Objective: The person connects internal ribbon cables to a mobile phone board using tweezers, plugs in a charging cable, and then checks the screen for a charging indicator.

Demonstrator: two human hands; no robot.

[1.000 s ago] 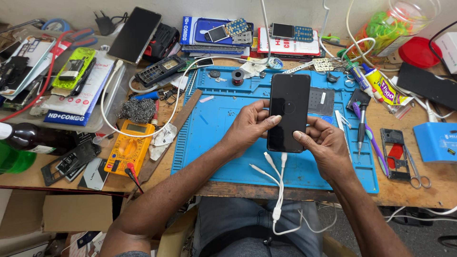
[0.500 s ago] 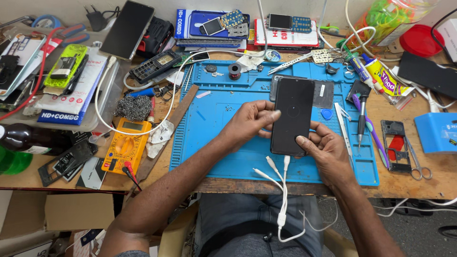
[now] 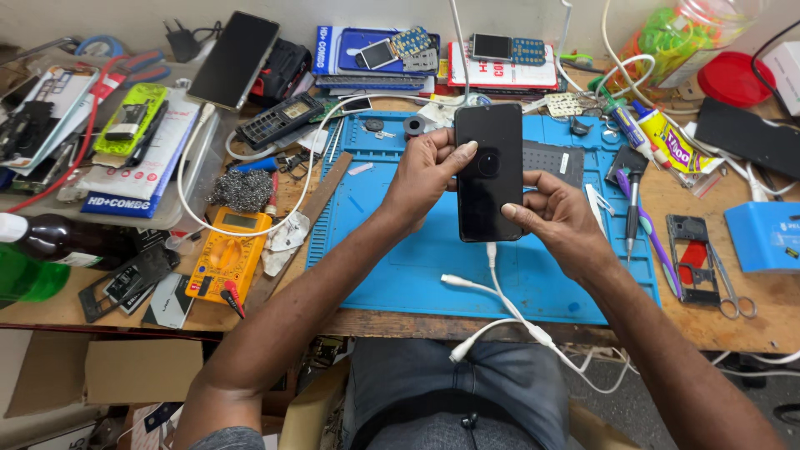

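A black phone [image 3: 490, 171] is being held upright over the blue mat [image 3: 400, 250], left hand [image 3: 421, 179] grip clamped at 9 o'clock, right hand [image 3: 558, 221] grip at 4, keeping the white cable [image 3: 500, 287] hanging free at 6.

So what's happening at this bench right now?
A person seated at a cluttered wooden bench holds a black phone upright over a blue work mat, with the left hand on one edge and the right hand on the other. The screen is dark. A white cable is plugged into the phone's bottom end and hangs toward the lap. A yellow meter lies left of the mat.
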